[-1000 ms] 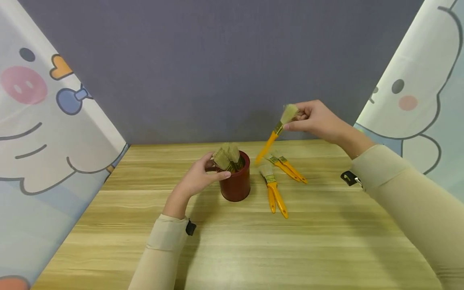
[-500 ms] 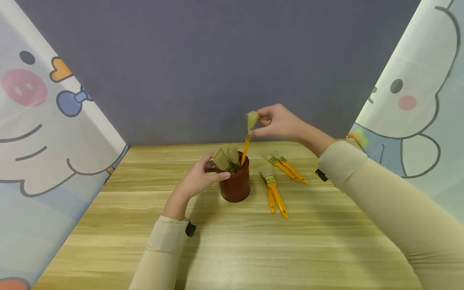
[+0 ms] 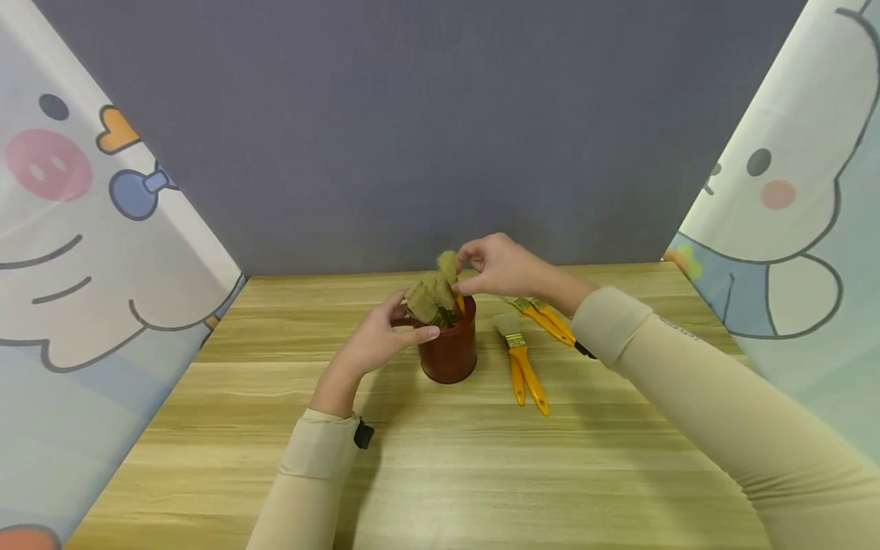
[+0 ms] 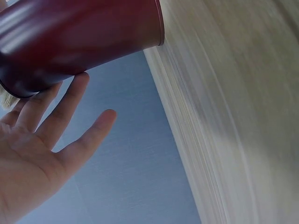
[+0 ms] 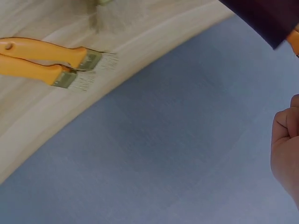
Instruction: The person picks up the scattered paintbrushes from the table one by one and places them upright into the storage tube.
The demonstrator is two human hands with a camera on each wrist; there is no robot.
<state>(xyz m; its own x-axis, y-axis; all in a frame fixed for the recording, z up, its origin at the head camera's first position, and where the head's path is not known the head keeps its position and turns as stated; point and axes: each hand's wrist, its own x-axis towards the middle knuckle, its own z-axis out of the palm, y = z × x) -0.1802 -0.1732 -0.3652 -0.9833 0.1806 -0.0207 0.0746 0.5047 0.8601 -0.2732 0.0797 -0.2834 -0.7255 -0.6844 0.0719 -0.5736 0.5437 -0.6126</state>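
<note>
At the centre of the head view, the right hand (image 3: 498,267) pinches the bristle end of a yellow-handled brush (image 3: 448,267) between thumb and fingers, its handle already down inside the red cup (image 3: 450,353). The left hand (image 3: 385,336) steadies that cup: its fingers lie straight and spread along the rim and wall, as the left wrist view shows (image 4: 42,140). Several brushes (image 3: 428,299) stand bristles-up in the cup. To its right, four loose brushes (image 3: 525,367) lie on the wooden surface (image 3: 440,473), two nearer and two further back. The cup looks crowded, so the handle could jam against the others. Pressing down from the soft bristles may bend them, or tilt the cup if the left hand's touch slackens.
</note>
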